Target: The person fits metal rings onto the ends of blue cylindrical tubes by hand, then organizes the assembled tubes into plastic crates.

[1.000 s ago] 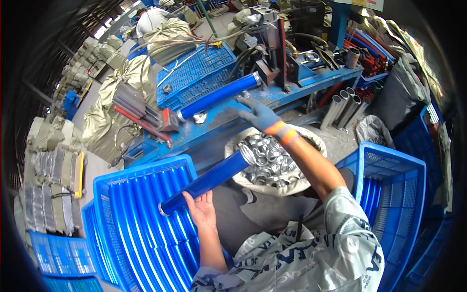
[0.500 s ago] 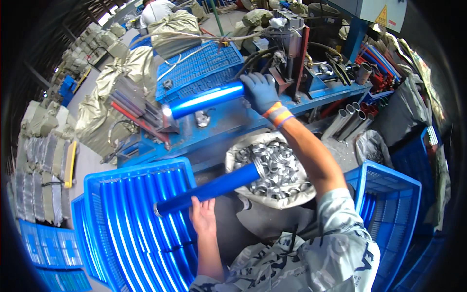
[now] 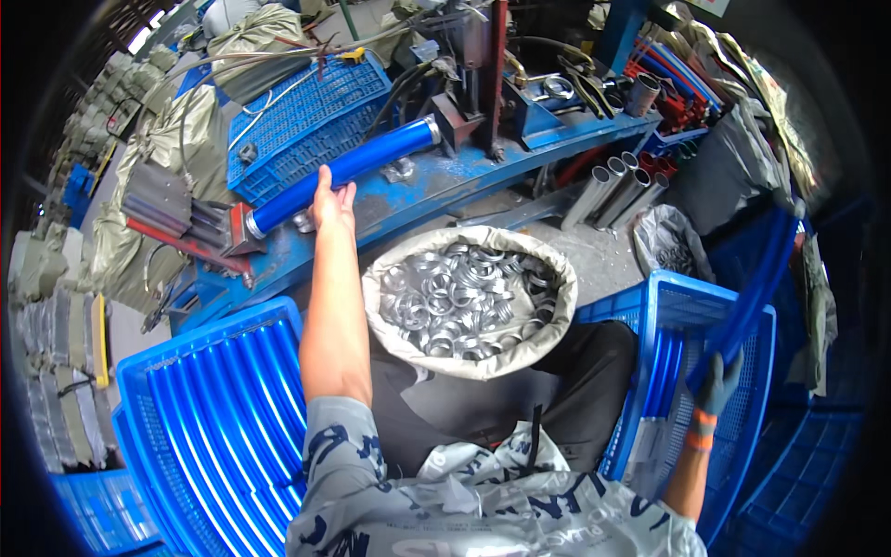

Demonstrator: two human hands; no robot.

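At my far left stands a blue crate [image 3: 209, 331] packed with a row of shiny blue tubes [image 3: 218, 418], lying side by side. Just beyond it, on the blue table [image 3: 408, 195], is a red bracket [image 3: 245, 227], where the lower left end of a long blue tube [image 3: 385, 150] sits. My bare left hand [image 3: 332, 202] reaches up to that tube, thumb laid against its near side and fingers just under it; I cannot tell whether they grip it or only steady it. The tube slants up to the right, and its silver-collared end comes to a dark metal block [image 3: 457, 125] on the table. In front of me, in the middle, an open pale sack [image 3: 562, 278] is heaped with silver metal rings [image 3: 455, 302]. Farther right, a few bare metal tubes [image 3: 603, 193] stand leaning together near the table. Then comes a second crate [image 3: 701, 290], with more blue tubes [image 3: 662, 371] inside. Over it, my gloved right hand [image 3: 718, 385] is closed round the lower end of a blurred, steeply tilted tube [image 3: 754, 278].
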